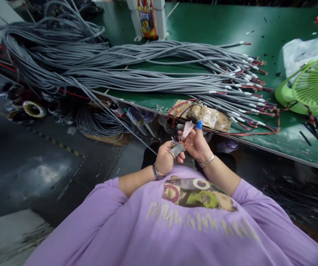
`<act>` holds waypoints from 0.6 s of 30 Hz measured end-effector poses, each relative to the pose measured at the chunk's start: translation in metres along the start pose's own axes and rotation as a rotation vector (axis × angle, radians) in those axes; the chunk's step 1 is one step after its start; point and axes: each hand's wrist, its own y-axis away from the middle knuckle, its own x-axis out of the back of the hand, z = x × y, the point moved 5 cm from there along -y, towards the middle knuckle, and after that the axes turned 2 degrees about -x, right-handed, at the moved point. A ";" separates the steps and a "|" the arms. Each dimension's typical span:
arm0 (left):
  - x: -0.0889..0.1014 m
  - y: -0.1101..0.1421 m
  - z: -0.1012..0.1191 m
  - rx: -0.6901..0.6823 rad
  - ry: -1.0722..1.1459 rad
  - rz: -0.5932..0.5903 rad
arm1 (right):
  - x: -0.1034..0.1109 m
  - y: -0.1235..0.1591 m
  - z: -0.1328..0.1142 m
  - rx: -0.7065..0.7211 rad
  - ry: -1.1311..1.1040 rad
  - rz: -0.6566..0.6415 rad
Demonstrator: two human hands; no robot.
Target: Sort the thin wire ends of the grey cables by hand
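Observation:
My left hand (165,158) is closed around the end of a grey cable (145,143), which runs down to it from the bundle on the bench. A worn grey wrap (177,150) covers the thumb of this hand. Thin coloured wires (181,141) fan out of the cable end between my hands. Curled around these wires is my right hand (199,146), with a blue cover (199,125) on one fingertip and a pale pinkish wrap (187,129) on another. Its exact grip on the wires is partly hidden by the fingers.
A thick bundle of grey cables (148,79) lies along the green bench (217,22), stripped ends to the right. A taped block (203,114) with wires sits at the front edge. Right are a green fan (314,85) and black cutters (314,129). Coiled cable (100,123) lies below.

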 end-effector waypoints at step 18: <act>0.009 -0.008 0.022 -0.269 -0.350 0.042 | 0.012 0.004 -0.017 0.484 0.319 0.221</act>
